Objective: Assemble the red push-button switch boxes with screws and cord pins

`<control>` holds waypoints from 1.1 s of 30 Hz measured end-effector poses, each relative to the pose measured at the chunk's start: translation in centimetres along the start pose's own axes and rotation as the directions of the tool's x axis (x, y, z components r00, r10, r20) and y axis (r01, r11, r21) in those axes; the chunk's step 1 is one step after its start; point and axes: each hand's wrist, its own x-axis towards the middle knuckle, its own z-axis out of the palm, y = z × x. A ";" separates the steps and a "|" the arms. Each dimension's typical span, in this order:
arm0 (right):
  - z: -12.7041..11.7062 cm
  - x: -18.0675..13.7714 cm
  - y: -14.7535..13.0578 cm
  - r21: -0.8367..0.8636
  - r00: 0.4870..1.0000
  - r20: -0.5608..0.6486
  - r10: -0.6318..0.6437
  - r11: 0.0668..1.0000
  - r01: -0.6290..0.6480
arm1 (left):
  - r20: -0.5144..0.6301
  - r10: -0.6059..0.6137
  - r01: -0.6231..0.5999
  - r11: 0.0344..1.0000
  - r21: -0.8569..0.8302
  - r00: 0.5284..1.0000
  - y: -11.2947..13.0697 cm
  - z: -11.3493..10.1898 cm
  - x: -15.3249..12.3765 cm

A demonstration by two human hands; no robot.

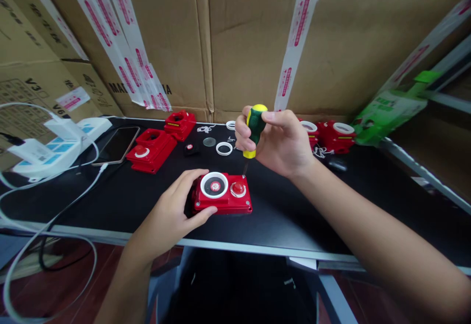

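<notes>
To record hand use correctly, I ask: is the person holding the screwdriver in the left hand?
No, the right hand grips the green-and-yellow screwdriver, while the left hand holds the red button housing.

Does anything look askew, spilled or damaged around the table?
No spill or damage shows. Two things look untidy: a white cable loops loosely off the table at left, and the green pouch at right leans tilted. The red box that the left hand grips appears level.
</notes>
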 end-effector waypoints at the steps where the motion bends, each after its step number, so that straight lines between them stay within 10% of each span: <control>1: 0.1 0.0 -0.1 0.018 1.000 0.003 0.009 1.000 -0.009 | -0.001 0.001 -0.001 1.000 0.000 1.000 0.0 0.0 0.0; 33: 0.2 -0.1 0.7 0.021 1.000 -0.014 0.001 1.000 -0.001 | -0.009 0.011 -0.011 1.000 0.010 1.000 0.1 -0.1 0.1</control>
